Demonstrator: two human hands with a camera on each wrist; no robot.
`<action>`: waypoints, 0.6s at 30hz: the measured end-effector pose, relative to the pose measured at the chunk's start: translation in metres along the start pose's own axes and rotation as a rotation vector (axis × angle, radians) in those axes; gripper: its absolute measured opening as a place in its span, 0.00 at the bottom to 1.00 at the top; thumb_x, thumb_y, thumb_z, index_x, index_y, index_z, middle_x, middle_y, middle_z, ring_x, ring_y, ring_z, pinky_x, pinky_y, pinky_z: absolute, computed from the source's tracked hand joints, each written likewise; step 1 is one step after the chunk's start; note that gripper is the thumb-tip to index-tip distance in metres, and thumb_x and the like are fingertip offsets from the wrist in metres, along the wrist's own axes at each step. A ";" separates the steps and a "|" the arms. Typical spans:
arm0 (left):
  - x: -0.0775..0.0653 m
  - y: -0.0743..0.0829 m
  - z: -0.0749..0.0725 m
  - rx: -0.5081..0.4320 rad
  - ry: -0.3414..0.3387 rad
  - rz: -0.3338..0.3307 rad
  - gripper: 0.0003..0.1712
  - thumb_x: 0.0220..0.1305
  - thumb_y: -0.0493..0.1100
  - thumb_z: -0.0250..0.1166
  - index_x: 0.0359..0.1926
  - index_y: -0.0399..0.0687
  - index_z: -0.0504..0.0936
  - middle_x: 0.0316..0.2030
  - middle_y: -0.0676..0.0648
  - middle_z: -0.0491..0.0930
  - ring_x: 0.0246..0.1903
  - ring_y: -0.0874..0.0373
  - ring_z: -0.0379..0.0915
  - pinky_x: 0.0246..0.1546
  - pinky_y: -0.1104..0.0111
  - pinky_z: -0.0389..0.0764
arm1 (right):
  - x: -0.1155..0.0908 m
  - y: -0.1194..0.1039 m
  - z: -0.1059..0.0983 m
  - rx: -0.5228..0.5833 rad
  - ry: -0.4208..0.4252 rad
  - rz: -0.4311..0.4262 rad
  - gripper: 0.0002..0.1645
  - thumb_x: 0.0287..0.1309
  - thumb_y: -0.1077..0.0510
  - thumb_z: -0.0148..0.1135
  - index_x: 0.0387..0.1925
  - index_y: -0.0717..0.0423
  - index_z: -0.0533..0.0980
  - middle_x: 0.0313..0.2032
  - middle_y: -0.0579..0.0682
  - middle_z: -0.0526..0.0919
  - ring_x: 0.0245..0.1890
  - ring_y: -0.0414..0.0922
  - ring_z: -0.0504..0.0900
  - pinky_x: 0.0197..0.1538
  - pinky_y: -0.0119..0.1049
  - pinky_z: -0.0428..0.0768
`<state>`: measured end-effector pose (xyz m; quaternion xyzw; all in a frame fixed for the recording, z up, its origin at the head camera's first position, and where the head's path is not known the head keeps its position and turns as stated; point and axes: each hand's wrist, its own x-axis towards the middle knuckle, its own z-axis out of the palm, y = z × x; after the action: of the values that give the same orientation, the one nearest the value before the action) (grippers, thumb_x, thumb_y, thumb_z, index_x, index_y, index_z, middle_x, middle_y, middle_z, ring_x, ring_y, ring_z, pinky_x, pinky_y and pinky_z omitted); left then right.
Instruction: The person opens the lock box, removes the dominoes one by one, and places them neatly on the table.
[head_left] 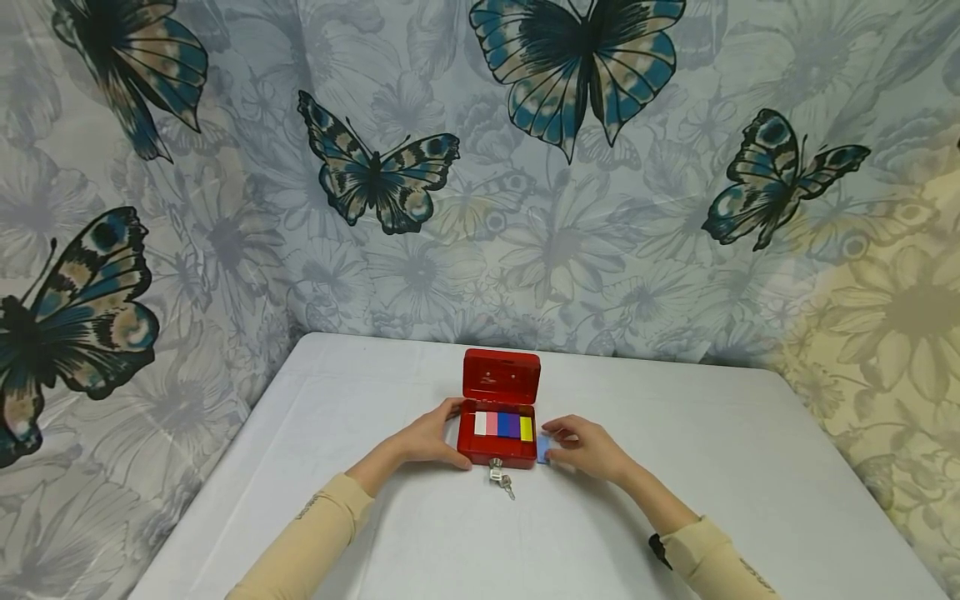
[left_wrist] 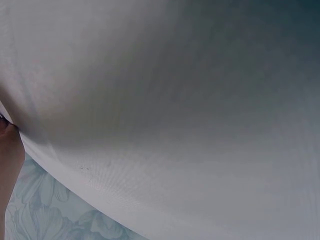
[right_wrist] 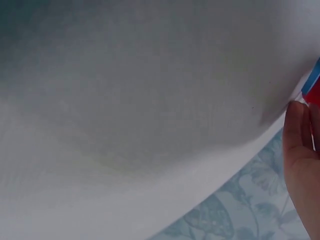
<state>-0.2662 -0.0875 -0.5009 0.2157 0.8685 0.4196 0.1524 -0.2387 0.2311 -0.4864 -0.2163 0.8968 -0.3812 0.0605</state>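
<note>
A small red cash box (head_left: 498, 457) stands on the table with its lid (head_left: 501, 377) raised. Inside, coloured blocks (head_left: 492, 424) line up side by side in white, pink, blue, purple and yellow. My left hand (head_left: 429, 435) holds the box's left side, thumb at the front corner, fingers toward the back corner. At the right wall, my right hand (head_left: 588, 448) pinches a light blue flat piece (head_left: 542, 448) between thumb and fingers. In the right wrist view, that hand (right_wrist: 303, 145) is at the edge, beside a blue strip (right_wrist: 312, 76). The left wrist view shows little of the left hand (left_wrist: 9, 145).
Keys (head_left: 506, 483) hang from the lock at the front of the box. The box stands on a white-covered table (head_left: 360, 375). Behind it hangs a grey cloth (head_left: 420, 283) printed with butterflies and flowers.
</note>
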 end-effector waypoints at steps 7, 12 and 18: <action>0.000 -0.001 0.000 -0.011 -0.003 0.005 0.60 0.40 0.50 0.81 0.71 0.45 0.56 0.67 0.43 0.65 0.67 0.48 0.60 0.67 0.49 0.60 | 0.002 -0.005 -0.003 0.096 0.087 0.127 0.18 0.60 0.58 0.67 0.51 0.59 0.79 0.47 0.53 0.83 0.44 0.48 0.80 0.49 0.46 0.81; 0.000 -0.001 0.001 -0.013 -0.002 0.010 0.60 0.41 0.51 0.81 0.71 0.45 0.56 0.67 0.44 0.65 0.67 0.49 0.60 0.67 0.50 0.60 | 0.003 -0.008 -0.005 0.216 0.105 0.217 0.18 0.61 0.58 0.64 0.51 0.60 0.79 0.47 0.54 0.83 0.44 0.47 0.81 0.50 0.43 0.81; 0.000 0.001 0.001 -0.019 -0.001 0.000 0.59 0.41 0.51 0.81 0.71 0.46 0.57 0.68 0.43 0.64 0.67 0.48 0.59 0.67 0.48 0.60 | 0.005 -0.016 -0.006 0.376 0.131 0.281 0.20 0.64 0.57 0.62 0.54 0.63 0.77 0.50 0.58 0.82 0.46 0.49 0.80 0.53 0.43 0.80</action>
<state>-0.2655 -0.0866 -0.5010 0.2144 0.8644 0.4276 0.1549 -0.2391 0.2234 -0.4706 -0.0492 0.8333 -0.5426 0.0938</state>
